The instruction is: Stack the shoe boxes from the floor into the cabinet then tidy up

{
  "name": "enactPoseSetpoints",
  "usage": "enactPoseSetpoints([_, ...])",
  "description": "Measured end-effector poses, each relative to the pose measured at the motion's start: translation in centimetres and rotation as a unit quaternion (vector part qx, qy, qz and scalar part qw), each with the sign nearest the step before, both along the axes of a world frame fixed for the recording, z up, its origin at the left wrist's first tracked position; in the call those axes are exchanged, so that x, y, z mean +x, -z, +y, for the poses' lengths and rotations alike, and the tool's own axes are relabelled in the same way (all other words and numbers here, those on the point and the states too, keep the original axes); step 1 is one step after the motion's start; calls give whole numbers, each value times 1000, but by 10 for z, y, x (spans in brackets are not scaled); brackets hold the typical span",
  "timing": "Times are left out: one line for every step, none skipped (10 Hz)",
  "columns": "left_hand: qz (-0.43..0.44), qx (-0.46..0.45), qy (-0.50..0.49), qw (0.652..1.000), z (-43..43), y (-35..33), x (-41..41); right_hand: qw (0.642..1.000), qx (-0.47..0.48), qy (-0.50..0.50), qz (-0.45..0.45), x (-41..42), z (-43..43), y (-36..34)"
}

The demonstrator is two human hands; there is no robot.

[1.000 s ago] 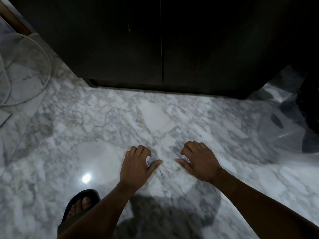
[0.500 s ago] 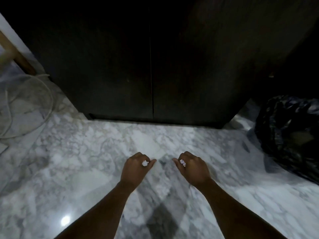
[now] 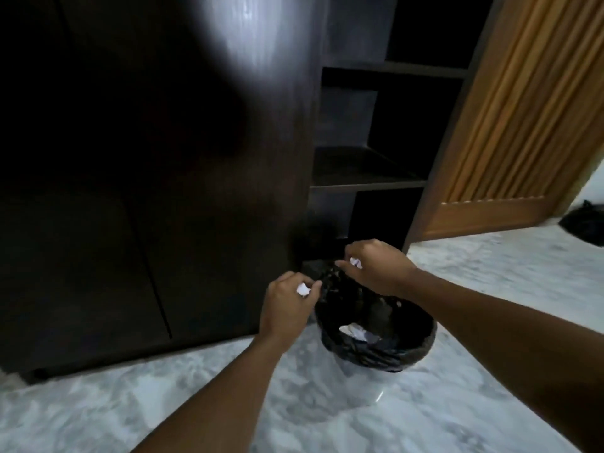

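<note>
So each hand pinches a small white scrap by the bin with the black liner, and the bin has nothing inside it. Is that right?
Not quite. The bin is not empty: crumpled white paper lies inside its black liner, as the head view shows. The rest holds: the left hand and the right hand each pinch a small white scrap by the bin.

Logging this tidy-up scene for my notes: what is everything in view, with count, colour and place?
cabinet: one, dark brown, left, doors closed
open shelves: several, dark, right of doors
bin: one, black-lined, floor before shelves
crumpled paper: some, white, inside bin
paper scraps: two, white, at bin's rim
slatted door: one, orange-brown, right
floor: one, grey-white marble, below
bag: one, black, floor, far right
left hand: one, pinching a scrap
right hand: one, pinching the other scrap
</note>
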State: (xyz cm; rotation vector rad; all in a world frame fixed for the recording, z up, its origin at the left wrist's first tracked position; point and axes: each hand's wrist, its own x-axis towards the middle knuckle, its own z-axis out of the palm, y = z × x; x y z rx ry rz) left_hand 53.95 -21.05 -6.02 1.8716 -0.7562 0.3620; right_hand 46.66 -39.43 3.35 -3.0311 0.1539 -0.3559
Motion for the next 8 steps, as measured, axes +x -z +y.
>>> enactPoseSetpoints([8, 18, 17, 1000, -54, -8, -13, 982, 137, 111, -66, -23, -42, 31])
enactPoseSetpoints([34, 61, 29, 997, -94, 1, -16, 947, 253, 190, -59, -27, -72, 70])
enactPoseSetpoints([79, 139, 40, 986, -123, 13, -11, 907, 344, 241, -26, -20, -78, 87])
enactPoseSetpoints([146, 192, 58, 969, -140, 24, -7, 846, 462, 266, 1, -5, -78, 92])
enactPoseSetpoints([178, 229, 57, 955, -145, 31, -3, 790, 549, 272, -3, 3, -79, 92])
enactPoseSetpoints([177, 270, 87, 942, -145, 32, 3, 776, 567, 275, -27, 5, -84, 97])
enactPoseSetpoints([164, 273, 104, 942, -143, 29, 4, 830, 486, 269, -41, 0, -90, 106])
enactPoseSetpoints([157, 274, 96, 944, -138, 24, 0, 880, 383, 280, -5, -10, -90, 111])
